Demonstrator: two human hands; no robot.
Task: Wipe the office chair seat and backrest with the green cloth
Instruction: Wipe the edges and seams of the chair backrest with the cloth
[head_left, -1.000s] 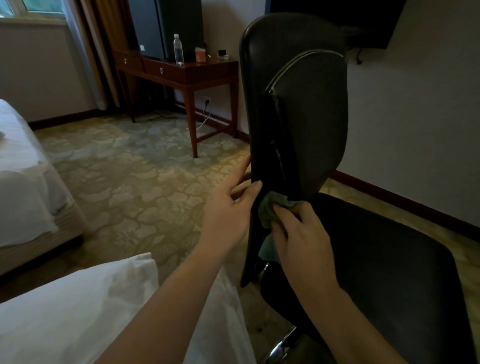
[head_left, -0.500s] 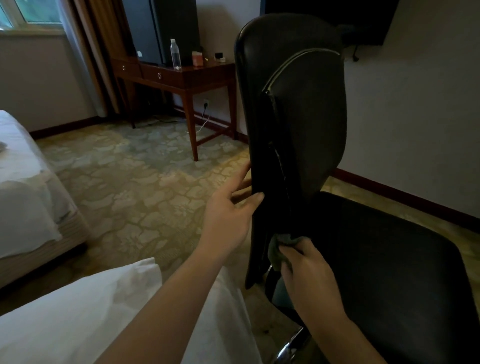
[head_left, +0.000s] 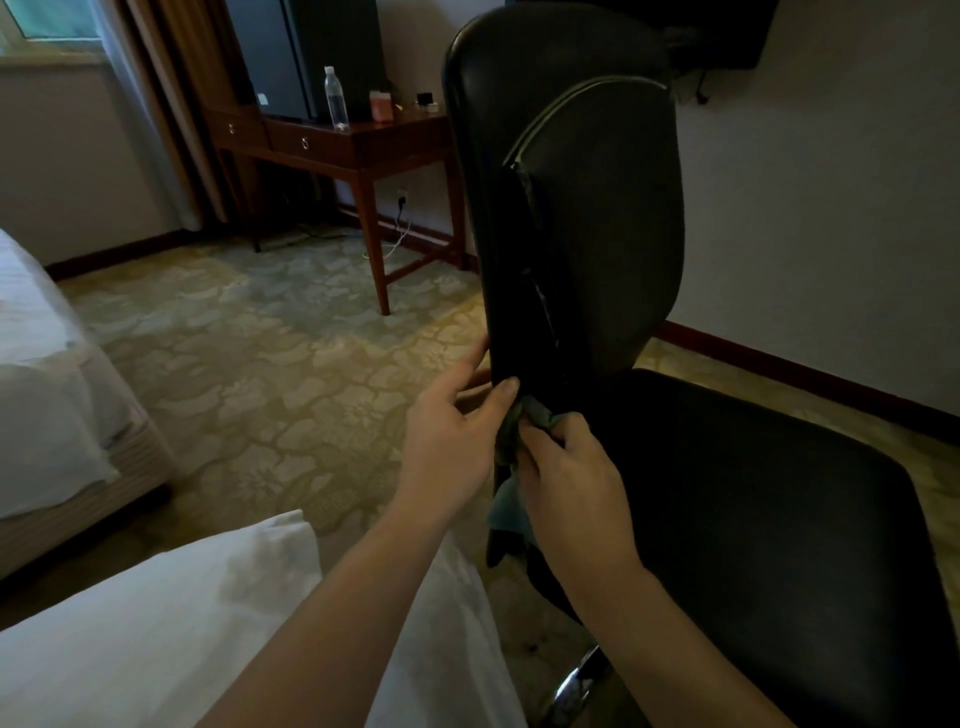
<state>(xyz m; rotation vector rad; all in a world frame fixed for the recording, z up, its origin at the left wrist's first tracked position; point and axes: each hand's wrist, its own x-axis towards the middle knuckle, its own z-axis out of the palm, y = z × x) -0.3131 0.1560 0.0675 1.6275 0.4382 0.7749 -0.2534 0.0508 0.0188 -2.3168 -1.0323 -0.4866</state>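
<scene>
wiping the lower edge of the backrest (head_left: 587, 208)
my right hand (head_left: 566, 483) grips the green cloth (head_left: 511, 431) against it; my left hand (head_left: 452, 436) seems to pinch the edge steady. next: firm strokes upward, then the seat (head_left: 753, 493)

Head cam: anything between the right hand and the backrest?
The green cloth, bunched in the right hand and pressed to the lower edge of the backrest, seen in the head view.
</scene>
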